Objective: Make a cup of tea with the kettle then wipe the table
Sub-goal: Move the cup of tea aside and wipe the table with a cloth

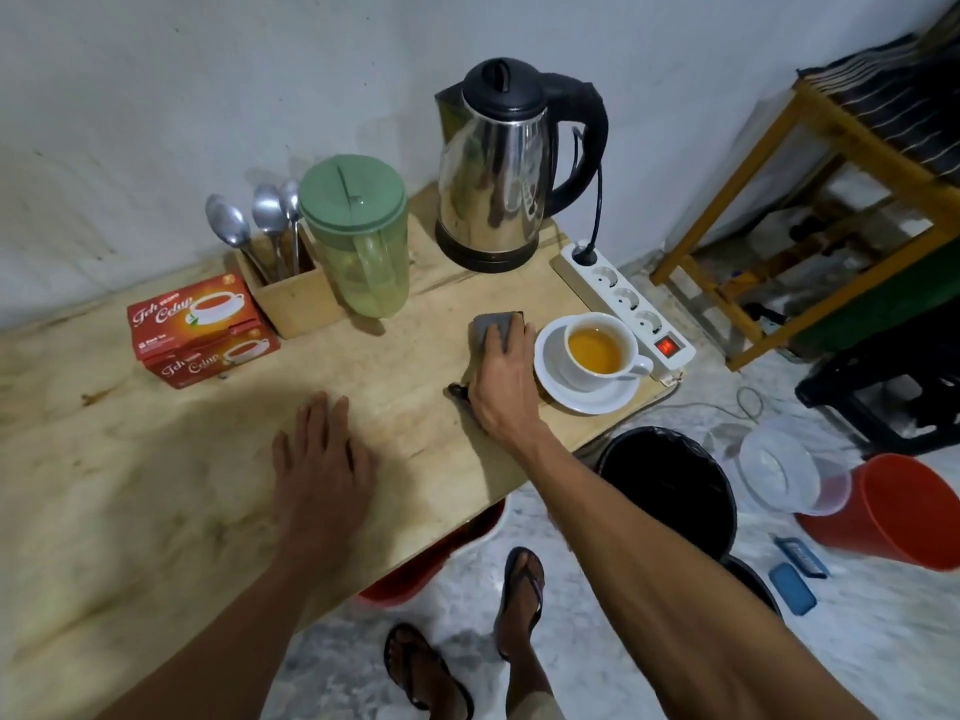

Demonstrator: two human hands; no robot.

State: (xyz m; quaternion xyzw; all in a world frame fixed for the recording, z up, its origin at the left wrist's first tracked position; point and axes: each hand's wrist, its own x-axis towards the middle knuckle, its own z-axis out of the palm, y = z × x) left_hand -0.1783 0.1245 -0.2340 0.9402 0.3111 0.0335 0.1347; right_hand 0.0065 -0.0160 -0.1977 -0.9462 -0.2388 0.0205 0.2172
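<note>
The head view looks down on a pale plywood table [156,459] that stands against a white wall [208,70]; its surface has darker stains and wood grain. The left hand [322,449] lies flat on the bare wood near the front edge, with the fingers straight and a little spread, and holds nothing. The right hand [501,356] presses a grey cloth [485,324] onto the table, with the fingers laid over it almost straight.

Just to the right of the cloth stands a white cup [587,371] of amber tea on a white saucer [587,405], near the right end of the table. Behind it lies a white power strip [623,298] whose red switch glows, and the steel electric kettle [493,168] is on its base at the back. Further left are a green plastic pitcher [358,236], a wooden holder with spoons [270,215] and two red tea boxes [200,330].

On the grey mottled floor [857,641] are a black bin [670,485], an orange bucket [904,517] and a yellow wooden rack [810,210].
</note>
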